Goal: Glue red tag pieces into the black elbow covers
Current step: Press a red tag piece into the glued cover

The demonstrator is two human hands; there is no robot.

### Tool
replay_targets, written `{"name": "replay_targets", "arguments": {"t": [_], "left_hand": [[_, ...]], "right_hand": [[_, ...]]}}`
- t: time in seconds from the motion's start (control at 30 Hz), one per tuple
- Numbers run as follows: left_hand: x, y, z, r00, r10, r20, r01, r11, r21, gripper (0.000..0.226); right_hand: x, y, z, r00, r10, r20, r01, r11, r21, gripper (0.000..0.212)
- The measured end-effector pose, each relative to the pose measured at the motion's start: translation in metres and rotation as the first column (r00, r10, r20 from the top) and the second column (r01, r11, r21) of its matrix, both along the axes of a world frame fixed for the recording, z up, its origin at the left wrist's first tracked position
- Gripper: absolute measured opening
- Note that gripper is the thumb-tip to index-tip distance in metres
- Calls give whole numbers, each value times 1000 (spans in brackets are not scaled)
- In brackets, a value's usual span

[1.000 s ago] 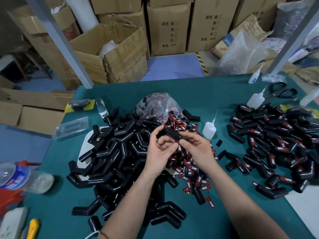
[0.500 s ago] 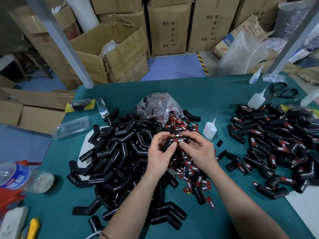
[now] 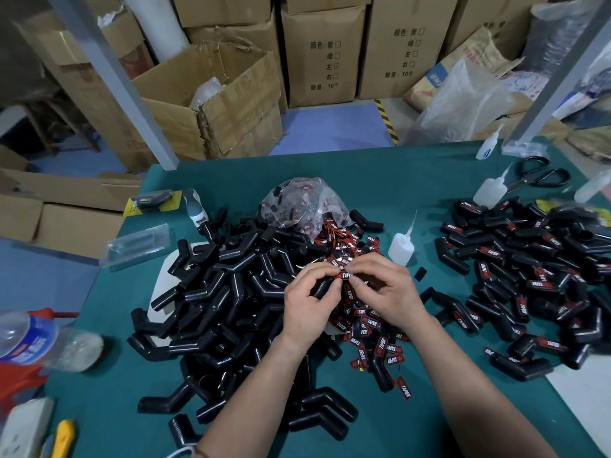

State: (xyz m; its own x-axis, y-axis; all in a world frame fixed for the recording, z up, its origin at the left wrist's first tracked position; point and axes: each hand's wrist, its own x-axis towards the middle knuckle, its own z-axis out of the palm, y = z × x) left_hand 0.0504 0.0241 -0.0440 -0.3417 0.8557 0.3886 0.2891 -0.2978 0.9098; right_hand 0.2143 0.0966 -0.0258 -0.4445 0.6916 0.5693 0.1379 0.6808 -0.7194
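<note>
On a green bench (image 3: pixel 413 173) before stacked cardboard boxes (image 3: pixel 320 51), the left hand (image 3: pixel 309 305) and right hand (image 3: pixel 383 292) together pinch one black bent plastic elbow cover (image 3: pixel 322 287), pressing a red "TAPER" tag (image 3: pixel 346 275) on it. Right of them lies the tagged pile (image 3: pixel 535 276) (already sizeable); to their left, a bigger untagged heap (image 3: pixel 224 292) remains.

- Held elbow cover (image 3: pixel 323 287): black bent tube, gripped above the counter (image 3: pixel 413 180) by the left hand (image 3: pixel 309 305) and right hand (image 3: pixel 388 292).
- Red tag (image 3: pixel 346 275): white "TAPER" lettering, face up on the held cover where the fingers of both hands meet.
- Untagged covers (image 3: pixel 224 292): large heap of plain black covers, left of centre, jumbled at all angles.
- Loose tags (image 3: pixel 367 328): red-and-black, spilled at centre, touching the untagged heap's right edge.
- Tagged covers (image 3: pixel 529 276): second heap on the right, well apart, red tags showing.
- Glue bottle (image 3: pixel 401 247): white, long nozzle, upright, between the loose tags and the tagged heap.
</note>
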Motion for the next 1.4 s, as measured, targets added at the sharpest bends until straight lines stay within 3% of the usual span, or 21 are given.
{"name": "replay_targets", "arguments": {"t": [0.27, 0.43, 0.53, 0.67, 0.77, 0.87, 0.9, 1.03, 1.13, 1.27, 1.4], "left_hand": [[-1, 2, -2, 1000, -4, 16, 4, 999, -40, 15], [-2, 2, 0, 995, -103, -6, 101, 986, -134, 25], [-7, 3, 1, 991, 34, -133, -55, 986, -156, 26], [-21, 6, 1, 910, 199, -363, -267, 953, -146, 35], [-19, 8, -2, 809, 58, -585, -237, 943, -235, 25], [-11, 5, -8, 714, -81, -695, -115, 966, -231, 21], [-10, 4, -9, 703, -99, -704, -86, 971, -223, 19], [-11, 4, -8, 681, -114, -724, -123, 956, -266, 11], [-12, 3, -6, 669, -135, -731, -145, 941, -307, 11], [-26, 4, 2, 739, -230, -633, -73, 907, -415, 21], [-45, 1, 7, 595, -321, -737, -60, 896, -440, 23]], "right_hand": [[2, 0, 4, 999, -4, 43, 2, 999, 43, 15], [15, 6, 13, 974, 82, 213, -50, 987, -150, 23], [34, 19, 19, 883, 87, 461, 44, 963, -266, 15], [60, 24, 25, 674, 81, 734, 244, 914, -325, 19], [66, 24, 33, 642, 101, 760, 296, 882, -367, 17], [75, 26, 43, 740, 23, 672, 336, 853, -400, 9], [78, 27, 45, 736, 0, 677, 359, 848, -390, 8], [80, 31, 39, 571, 69, 818, 446, 811, -380, 6], [79, 33, 34, 551, 140, 823, 468, 764, -444, 19], [77, 29, 31, 538, 226, 812, 439, 747, -498, 22], [76, 25, 31, 448, 233, 863, 438, 784, -439, 24]]}}
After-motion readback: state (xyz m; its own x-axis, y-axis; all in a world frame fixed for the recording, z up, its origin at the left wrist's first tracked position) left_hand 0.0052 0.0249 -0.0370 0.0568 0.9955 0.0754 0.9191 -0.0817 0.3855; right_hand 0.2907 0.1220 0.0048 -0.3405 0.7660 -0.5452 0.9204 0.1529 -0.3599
